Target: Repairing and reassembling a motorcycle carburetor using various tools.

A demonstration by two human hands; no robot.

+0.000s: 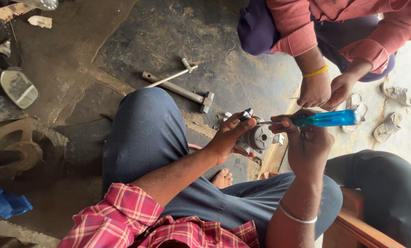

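over the dirty concrete floor (169,36), your left hand (226,138) grips the metal part (259,138); your right hand (306,142), closed on the blue screwdriver (324,119), may slip toward your fingers.

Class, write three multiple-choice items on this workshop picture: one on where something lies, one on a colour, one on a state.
1. Where does the T-shaped socket wrench lie?
A. on the concrete floor beyond the knee
B. on a wooden bench
C. in the right hand

2. What colour is the screwdriver handle?
A. red
B. clear blue
C. black

3. How is the small grey metal motor part kept?
A. lying loose on the floor
B. clamped in a vice
C. held up in the left hand

Answers: 1 A, it rests on bare floor past the blue trouser leg. 2 B, the handle in the right hand is see-through blue. 3 C, the left hand's fingers grip it above the lap.
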